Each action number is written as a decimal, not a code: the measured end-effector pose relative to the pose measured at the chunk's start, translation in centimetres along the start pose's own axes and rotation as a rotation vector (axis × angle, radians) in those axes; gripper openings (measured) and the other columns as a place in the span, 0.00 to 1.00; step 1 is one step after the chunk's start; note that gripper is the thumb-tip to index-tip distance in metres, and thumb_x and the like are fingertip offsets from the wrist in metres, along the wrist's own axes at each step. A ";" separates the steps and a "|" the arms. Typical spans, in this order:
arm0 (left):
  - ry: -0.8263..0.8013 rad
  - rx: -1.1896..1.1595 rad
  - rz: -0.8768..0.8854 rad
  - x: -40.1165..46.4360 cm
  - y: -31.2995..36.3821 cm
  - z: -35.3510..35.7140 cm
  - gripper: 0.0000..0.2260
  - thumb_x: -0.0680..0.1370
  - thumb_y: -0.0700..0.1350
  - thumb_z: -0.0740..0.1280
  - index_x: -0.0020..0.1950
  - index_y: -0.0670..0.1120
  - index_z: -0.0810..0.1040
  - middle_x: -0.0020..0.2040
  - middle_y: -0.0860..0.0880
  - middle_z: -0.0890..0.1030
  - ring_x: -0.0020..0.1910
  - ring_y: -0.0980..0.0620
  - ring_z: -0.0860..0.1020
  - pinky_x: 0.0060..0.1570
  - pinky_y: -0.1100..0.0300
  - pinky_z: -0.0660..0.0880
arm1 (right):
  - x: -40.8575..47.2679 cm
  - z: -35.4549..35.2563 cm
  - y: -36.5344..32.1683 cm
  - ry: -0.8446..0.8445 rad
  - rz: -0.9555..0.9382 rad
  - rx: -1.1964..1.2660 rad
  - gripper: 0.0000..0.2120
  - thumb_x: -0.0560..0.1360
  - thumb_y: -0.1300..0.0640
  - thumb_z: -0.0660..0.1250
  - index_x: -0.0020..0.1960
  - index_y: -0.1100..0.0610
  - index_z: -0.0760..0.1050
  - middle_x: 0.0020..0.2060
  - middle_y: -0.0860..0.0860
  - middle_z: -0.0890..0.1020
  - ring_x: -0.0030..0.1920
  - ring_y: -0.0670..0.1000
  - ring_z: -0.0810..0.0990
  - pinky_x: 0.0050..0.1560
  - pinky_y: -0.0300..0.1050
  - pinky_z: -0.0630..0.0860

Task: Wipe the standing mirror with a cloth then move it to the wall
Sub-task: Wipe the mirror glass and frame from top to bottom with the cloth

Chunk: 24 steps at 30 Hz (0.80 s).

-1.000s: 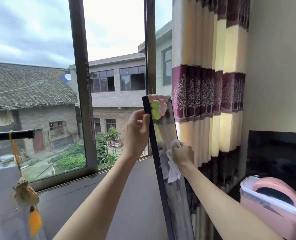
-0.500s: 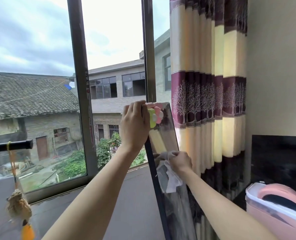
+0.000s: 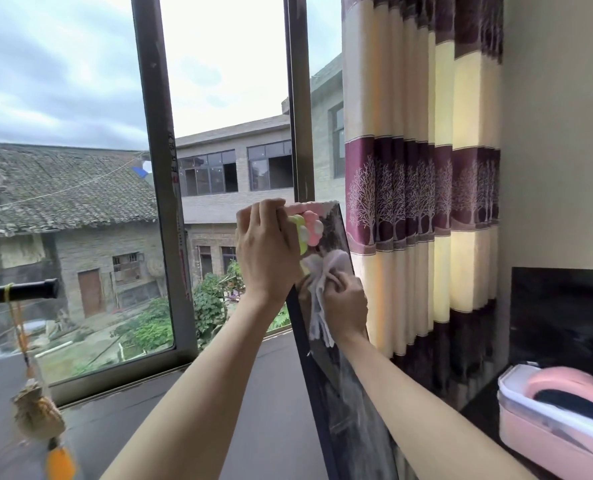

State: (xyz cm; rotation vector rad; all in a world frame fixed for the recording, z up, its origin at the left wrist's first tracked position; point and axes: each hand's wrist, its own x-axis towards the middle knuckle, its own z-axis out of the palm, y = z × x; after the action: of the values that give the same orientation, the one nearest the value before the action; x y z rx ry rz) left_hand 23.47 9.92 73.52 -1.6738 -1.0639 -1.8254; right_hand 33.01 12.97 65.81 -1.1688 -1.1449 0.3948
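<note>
Curtain (image 3: 423,237) hangs just behind mirror (image 3: 336,237), perhaps touching its edge.

The left hand (image 3: 267,251) has shifted from the mirror's (image 3: 336,341) dark side edge to its top corner, gripping there and partly covering the flower ornament (image 3: 310,230). The right hand (image 3: 345,304) has carried the cloth (image 3: 319,292) higher up the glass.

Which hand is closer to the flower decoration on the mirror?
Left. The left hand grips the mirror's top corner, touching the flower decoration; the right hand holds the cloth lower down.
</note>
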 end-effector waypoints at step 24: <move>0.044 -0.015 0.014 -0.2 0.4 0.5 0.15 0.76 0.44 0.53 0.50 0.38 0.76 0.44 0.42 0.80 0.47 0.42 0.75 0.42 0.58 0.66 | 0.3 -3.4 2.3 -0.410 0.351 -0.438 0.14 0.79 0.64 0.52 0.37 0.69 0.67 0.42 0.67 0.73 0.40 0.51 0.75 0.34 0.31 0.73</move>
State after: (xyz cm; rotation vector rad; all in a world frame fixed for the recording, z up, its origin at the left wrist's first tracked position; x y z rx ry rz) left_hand 24.09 10.06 73.44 -1.6379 -1.0204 -1.8570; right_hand 36.77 12.38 64.10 -1.7395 -1.4254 0.6990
